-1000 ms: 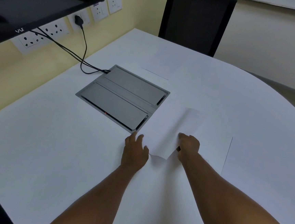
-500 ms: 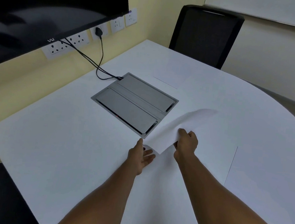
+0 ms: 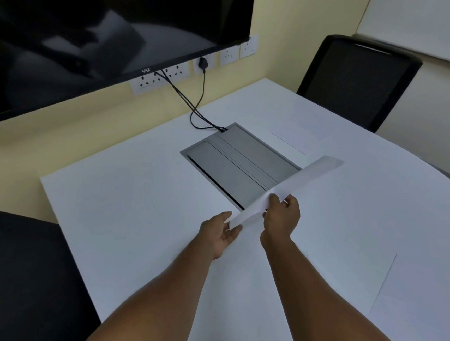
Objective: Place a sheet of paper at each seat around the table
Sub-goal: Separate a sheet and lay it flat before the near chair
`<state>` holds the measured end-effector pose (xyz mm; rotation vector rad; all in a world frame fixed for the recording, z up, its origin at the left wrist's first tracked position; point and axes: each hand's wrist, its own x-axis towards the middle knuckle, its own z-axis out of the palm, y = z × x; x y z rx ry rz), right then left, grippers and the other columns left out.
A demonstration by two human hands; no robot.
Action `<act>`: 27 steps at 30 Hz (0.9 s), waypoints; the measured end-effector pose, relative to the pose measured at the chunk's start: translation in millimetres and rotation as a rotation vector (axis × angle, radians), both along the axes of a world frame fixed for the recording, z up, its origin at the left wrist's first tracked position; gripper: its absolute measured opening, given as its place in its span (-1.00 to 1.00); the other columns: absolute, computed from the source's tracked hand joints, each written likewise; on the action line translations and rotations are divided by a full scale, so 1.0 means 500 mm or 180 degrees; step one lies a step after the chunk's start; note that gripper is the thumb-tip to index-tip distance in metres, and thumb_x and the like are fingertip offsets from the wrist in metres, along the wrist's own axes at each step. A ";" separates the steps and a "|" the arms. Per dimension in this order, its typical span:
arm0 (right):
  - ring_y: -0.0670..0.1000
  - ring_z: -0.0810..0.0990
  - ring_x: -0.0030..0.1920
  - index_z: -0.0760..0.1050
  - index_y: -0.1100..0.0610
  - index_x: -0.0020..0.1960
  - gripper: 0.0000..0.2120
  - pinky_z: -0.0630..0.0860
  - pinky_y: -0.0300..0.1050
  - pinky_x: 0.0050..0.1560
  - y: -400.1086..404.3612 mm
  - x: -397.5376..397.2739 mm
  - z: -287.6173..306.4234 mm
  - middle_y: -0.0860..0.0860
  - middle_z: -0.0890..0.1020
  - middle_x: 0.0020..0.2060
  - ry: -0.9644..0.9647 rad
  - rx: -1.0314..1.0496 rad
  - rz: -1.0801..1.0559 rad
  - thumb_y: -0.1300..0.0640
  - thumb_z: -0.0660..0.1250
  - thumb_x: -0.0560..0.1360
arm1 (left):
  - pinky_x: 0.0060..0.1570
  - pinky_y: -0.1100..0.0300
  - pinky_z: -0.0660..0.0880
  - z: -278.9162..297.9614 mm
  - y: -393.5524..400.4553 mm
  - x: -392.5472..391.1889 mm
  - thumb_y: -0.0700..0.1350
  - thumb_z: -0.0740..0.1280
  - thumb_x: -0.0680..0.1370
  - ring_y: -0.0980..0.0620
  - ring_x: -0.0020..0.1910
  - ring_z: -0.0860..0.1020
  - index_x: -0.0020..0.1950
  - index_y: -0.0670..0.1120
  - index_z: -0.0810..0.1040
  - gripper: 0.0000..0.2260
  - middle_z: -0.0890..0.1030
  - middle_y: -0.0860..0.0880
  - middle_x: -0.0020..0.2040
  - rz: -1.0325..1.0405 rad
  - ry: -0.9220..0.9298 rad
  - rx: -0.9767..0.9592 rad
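Since a moment ago, sheet of paper [image 3: 293,188] has lifted higher off the table [image 3: 134,203], long axis toward 1 o'clock. Right hand [image 3: 282,219] pinches its near edge; left hand [image 3: 221,231] — open, palm up — touches the near corner.

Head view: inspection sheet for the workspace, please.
Surface: white table, grey cable hatch set in it, lids closed.
Job's things: lifted sheet; one sheet flat by the far chair, its edge showing; another at right, edge.
Clutter: nothing seen.
Hands: right hand pinches the lifted sheet; left hand open, fingers at its near corner.
Cables: black leads from wall sockets into the hatch.
Surroundings: dark screen, second chair at left.
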<state>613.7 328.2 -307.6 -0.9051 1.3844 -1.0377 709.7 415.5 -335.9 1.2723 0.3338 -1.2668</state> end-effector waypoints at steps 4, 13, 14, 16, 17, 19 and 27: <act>0.06 0.40 -0.19 0.36 0.12 -0.03 -0.87 0.40 -0.12 -0.16 0.005 -0.018 -0.008 -0.02 0.42 -0.19 0.0632 -0.0125 -0.0232 0.18 0.31 0.50 | -0.32 0.07 0.64 -0.009 0.000 -0.020 -0.18 0.44 0.51 -0.22 -0.04 0.65 0.14 -0.23 0.47 -0.73 0.62 -0.23 0.04 -0.0229 -0.0016 0.0088; -0.04 0.52 -0.26 0.48 0.13 -0.11 -0.94 0.42 -0.14 -0.21 0.010 -0.131 -0.014 -0.09 0.54 -0.27 0.0667 -0.0118 -0.0493 0.14 0.32 0.49 | -0.21 0.06 0.61 -0.043 -0.016 -0.118 -0.23 0.41 0.52 -0.17 -0.03 0.64 0.14 -0.23 0.50 -0.77 0.65 -0.22 0.01 -0.0506 0.0143 0.0135; -0.05 0.54 -0.23 0.50 0.11 -0.07 -0.95 0.44 -0.16 -0.20 0.008 -0.138 -0.010 -0.11 0.56 -0.24 0.0637 -0.0151 -0.0503 0.13 0.33 0.50 | -0.21 0.05 0.62 -0.043 -0.018 -0.125 -0.22 0.42 0.52 -0.18 -0.02 0.64 0.13 -0.22 0.50 -0.77 0.64 -0.22 0.02 -0.0505 0.0177 0.0121; -0.05 0.57 -0.18 0.52 0.09 -0.04 -0.94 0.45 -0.17 -0.17 0.005 -0.148 -0.002 -0.13 0.58 -0.21 0.0586 -0.0228 -0.0505 0.13 0.33 0.50 | -0.29 0.06 0.61 -0.040 -0.021 -0.135 -0.20 0.43 0.51 -0.15 -0.07 0.64 0.08 -0.19 0.50 -0.80 0.65 -0.20 -0.01 -0.0484 0.0229 0.0066; -0.04 0.57 -0.17 0.52 0.10 -0.04 -0.94 0.47 -0.16 -0.14 0.005 -0.152 0.003 -0.12 0.59 -0.20 0.0569 -0.0254 -0.0501 0.13 0.33 0.50 | -0.34 0.07 0.61 -0.038 -0.022 -0.137 -0.20 0.43 0.51 -0.14 -0.10 0.64 0.06 -0.18 0.51 -0.81 0.65 -0.19 -0.03 -0.0461 0.0237 0.0035; -0.04 0.58 -0.15 0.53 0.11 0.00 -0.90 0.48 -0.13 -0.09 0.003 -0.156 0.010 -0.10 0.60 -0.17 0.0532 -0.0286 -0.0464 0.13 0.34 0.50 | -0.35 0.07 0.60 -0.032 -0.025 -0.136 -0.20 0.44 0.50 -0.13 -0.12 0.64 0.03 -0.17 0.51 -0.83 0.65 -0.19 -0.05 -0.0406 0.0214 -0.0011; 0.02 0.31 -0.35 0.28 0.09 -0.26 -0.77 0.34 -0.07 -0.23 0.000 -0.111 0.027 -0.04 0.34 -0.35 0.0423 -0.0305 -0.0169 0.11 0.32 0.46 | -0.22 0.09 0.56 0.013 -0.015 -0.054 -0.30 0.36 0.54 -0.08 -0.10 0.62 0.16 -0.22 0.54 -0.80 0.65 -0.16 -0.02 0.0076 -0.0110 -0.0346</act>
